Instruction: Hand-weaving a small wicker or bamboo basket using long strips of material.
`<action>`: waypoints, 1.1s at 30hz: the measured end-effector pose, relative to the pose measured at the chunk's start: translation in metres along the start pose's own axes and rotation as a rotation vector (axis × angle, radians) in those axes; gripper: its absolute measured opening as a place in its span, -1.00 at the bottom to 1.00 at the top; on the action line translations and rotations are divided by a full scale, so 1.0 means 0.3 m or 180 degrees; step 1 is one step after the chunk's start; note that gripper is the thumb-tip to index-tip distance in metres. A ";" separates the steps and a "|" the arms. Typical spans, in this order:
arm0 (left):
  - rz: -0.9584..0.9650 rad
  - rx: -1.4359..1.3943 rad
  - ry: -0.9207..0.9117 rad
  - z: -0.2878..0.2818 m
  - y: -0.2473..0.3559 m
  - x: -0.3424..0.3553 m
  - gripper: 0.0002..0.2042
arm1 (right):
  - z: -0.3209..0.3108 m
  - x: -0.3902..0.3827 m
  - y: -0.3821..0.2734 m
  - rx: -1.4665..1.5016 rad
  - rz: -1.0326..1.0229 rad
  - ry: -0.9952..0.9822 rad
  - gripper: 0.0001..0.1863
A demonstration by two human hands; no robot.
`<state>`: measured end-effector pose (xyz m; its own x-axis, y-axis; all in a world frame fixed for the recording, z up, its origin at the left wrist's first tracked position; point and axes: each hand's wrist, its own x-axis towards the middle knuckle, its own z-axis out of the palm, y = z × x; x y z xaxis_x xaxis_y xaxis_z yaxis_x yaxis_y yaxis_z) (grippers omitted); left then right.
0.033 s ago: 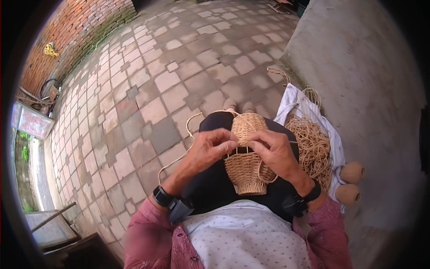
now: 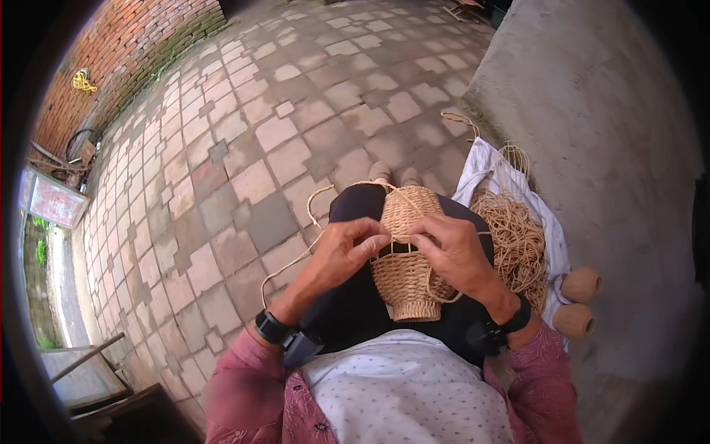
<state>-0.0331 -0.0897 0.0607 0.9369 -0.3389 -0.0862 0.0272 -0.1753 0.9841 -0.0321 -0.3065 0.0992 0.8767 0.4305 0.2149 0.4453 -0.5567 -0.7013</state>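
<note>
A woven tan cord piece rests on my lap, its narrow coiled end toward me. Between its near and far woven parts runs an open band crossed by upright strands. At the left of this band my left hand has thumb and forefinger pinched together at the far part's lower edge. Opposite it, my right hand pinches at the same edge, thumb and finger closed. What lies between the fingertips is mostly covered, seemingly cord. A loose cord trails from the far part over my left knee to my left wrist.
Right of my knees, a heap of tan cord lies on a white cloth sack. Beside it are two round tan pots with small openings. A concrete wall rises at the right; paving tiles cover the ground ahead.
My left hand's forefinger and thumb have shifted very slightly toward me. The right hand and the woven piece look the same.
</note>
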 end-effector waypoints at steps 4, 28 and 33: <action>0.0690 0.1561 0.0206 0.035 -0.078 -0.034 -0.83 | 0.030 0.014 0.002 -0.1289 -0.0246 -0.0469 -0.93; 0.0648 0.2089 0.1265 -0.031 -0.103 0.028 -0.85 | -0.048 -0.040 0.047 -0.0533 0.0442 0.1029 -0.78; -0.0895 0.3703 0.2066 -0.445 -0.422 -0.188 -0.85 | -0.156 -0.193 0.228 -0.0509 0.0958 0.1473 -0.74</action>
<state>-0.0429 0.0750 -0.0385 0.9512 0.2725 0.1450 0.2378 -0.9463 0.2189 -0.0437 -0.4028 0.0706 0.9414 -0.0994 0.3223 0.1544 -0.7226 -0.6738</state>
